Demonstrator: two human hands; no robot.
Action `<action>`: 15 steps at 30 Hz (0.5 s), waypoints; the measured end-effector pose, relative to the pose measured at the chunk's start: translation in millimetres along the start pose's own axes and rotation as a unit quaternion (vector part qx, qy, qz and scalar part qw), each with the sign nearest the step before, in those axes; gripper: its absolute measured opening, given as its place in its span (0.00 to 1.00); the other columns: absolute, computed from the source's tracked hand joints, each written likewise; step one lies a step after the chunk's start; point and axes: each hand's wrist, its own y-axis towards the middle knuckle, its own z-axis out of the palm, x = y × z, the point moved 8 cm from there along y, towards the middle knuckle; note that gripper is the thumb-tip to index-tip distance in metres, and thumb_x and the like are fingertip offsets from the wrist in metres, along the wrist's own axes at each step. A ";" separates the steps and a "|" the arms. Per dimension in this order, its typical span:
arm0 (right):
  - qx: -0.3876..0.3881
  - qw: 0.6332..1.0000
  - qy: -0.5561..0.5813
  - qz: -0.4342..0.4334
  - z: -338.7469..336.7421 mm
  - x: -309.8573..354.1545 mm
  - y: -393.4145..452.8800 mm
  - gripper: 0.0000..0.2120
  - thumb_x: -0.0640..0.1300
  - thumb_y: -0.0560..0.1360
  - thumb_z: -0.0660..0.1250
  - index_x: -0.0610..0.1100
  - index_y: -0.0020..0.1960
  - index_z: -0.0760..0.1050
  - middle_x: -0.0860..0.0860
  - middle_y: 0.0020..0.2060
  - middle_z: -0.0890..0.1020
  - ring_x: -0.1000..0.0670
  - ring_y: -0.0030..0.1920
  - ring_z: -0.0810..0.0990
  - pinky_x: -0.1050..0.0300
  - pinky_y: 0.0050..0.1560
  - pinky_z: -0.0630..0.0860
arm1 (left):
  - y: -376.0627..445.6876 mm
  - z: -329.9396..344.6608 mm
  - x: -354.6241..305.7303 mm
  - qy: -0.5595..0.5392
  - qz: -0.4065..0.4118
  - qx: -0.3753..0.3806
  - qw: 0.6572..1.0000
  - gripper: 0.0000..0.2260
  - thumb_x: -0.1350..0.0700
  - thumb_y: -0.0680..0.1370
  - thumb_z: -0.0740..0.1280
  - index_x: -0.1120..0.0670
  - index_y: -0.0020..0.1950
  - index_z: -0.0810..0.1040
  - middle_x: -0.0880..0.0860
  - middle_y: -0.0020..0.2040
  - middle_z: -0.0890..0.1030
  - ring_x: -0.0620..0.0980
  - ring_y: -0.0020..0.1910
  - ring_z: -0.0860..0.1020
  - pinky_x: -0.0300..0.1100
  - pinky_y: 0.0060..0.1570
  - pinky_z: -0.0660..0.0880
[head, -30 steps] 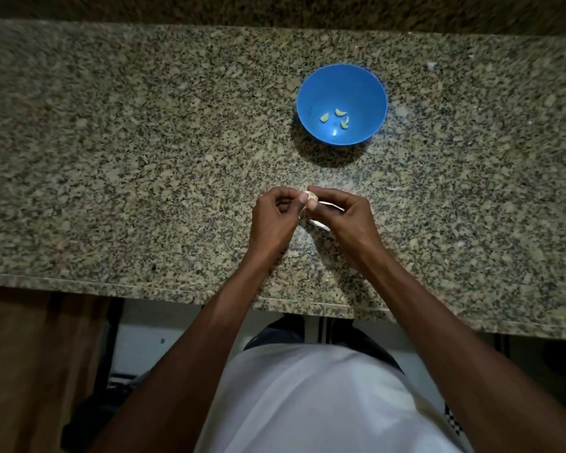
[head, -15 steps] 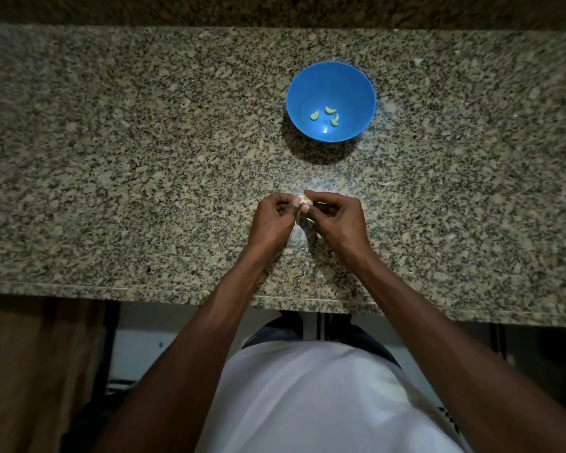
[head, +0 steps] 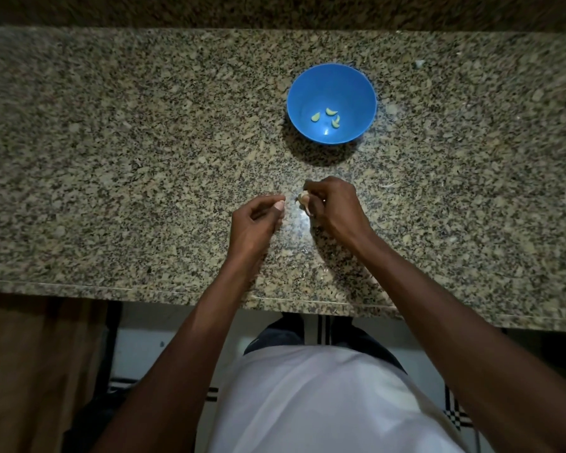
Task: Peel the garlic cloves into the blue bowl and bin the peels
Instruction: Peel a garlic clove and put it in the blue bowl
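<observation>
Person: stands at the near edge of the counter in a white shirt, both bare forearms reaching forward over the stone.
Floor: pale, with dark striped and checked bands, visible below the counter edge on either side of the shirt.
Counter: speckled granite countertop, its front edge running across the view just beyond the person's body.
Left hand: the left hand hovers over the counter with its fingers curled inward and thumb and forefinger tips pressed together; whether a scrap of peel is pinched between them cannot be told.
Right hand: the right hand is just beside the left, a small gap between them, fingers curled round a garlic clove.
Garlic clove in hand: the garlic clove sticks out from the left side of the right hand's fingers, pale, with loose papery skin hanging from it, held just above the counter.
Peel scraps: a few small pale bits lie on the stone to the right of the right hand and near the far right of the counter; too small to name with certainty.
Blue bowl: the blue bowl stands upright on the counter beyond the hands, well apart from them, casting a dark shadow on its near side.
Peeled cloves: three peeled cloves lie on the bowl's bottom, close together but apart.
Far edge: a dark band runs along the back of the counter.
</observation>
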 end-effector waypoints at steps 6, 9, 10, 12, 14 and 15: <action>0.000 0.979 0.154 0.132 -17.2 -10.3 -13.4 0.10 0.45 0.82 0.70 0.42 0.59 0.86 0.48 0.49 0.89 0.54 0.45 0.86 0.59 0.47 0.83 | -7.7 10.4 -3.3 -0.068 0.023 0.020 0.997 0.07 0.60 0.82 0.70 0.59 0.59 0.81 0.57 0.49 0.88 0.55 0.50 0.87 0.44 0.48 0.84; 0.075 0.890 0.386 0.231 -1.4 -17.5 -35.8 0.10 0.43 0.82 0.71 0.37 0.58 0.85 0.45 0.43 0.88 0.53 0.40 0.86 0.59 0.42 0.83 | -13.2 28.5 -17.6 -0.019 0.093 0.031 0.995 0.05 0.59 0.82 0.71 0.57 0.56 0.81 0.51 0.50 0.87 0.48 0.51 0.86 0.37 0.48 0.81; 0.072 0.852 0.450 0.258 0.4 -19.2 -40.1 0.10 0.41 0.81 0.71 0.35 0.58 0.84 0.43 0.45 0.88 0.52 0.42 0.86 0.60 0.44 0.84 | -14.2 35.8 -20.9 -0.010 0.108 0.037 0.993 0.04 0.59 0.81 0.71 0.57 0.56 0.83 0.50 0.51 0.86 0.47 0.52 0.85 0.35 0.48 0.80; 0.062 0.780 0.544 0.301 2.9 -22.7 -45.4 0.10 0.37 0.80 0.71 0.34 0.59 0.84 0.42 0.46 0.87 0.51 0.45 0.86 0.59 0.49 0.85 | -14.4 48.9 -21.7 -0.023 0.099 0.050 0.994 0.06 0.59 0.80 0.72 0.58 0.57 0.84 0.54 0.56 0.85 0.50 0.55 0.84 0.37 0.48 0.80; 0.063 0.728 0.600 0.325 4.6 -25.8 -47.8 0.08 0.35 0.80 0.70 0.35 0.58 0.84 0.44 0.44 0.87 0.52 0.44 0.86 0.61 0.48 0.84 | -13.8 59.8 -17.8 -0.060 0.063 0.072 0.994 0.08 0.59 0.80 0.73 0.57 0.58 0.85 0.56 0.56 0.86 0.52 0.56 0.84 0.40 0.50 0.82; 0.066 0.710 0.618 0.332 4.6 -28.1 -49.2 0.07 0.34 0.80 0.70 0.36 0.57 0.84 0.45 0.43 0.87 0.52 0.42 0.86 0.62 0.46 0.84 | -14.3 65.4 -14.9 -0.084 0.041 0.092 0.991 0.08 0.58 0.80 0.73 0.57 0.58 0.85 0.55 0.55 0.86 0.52 0.56 0.85 0.42 0.51 0.82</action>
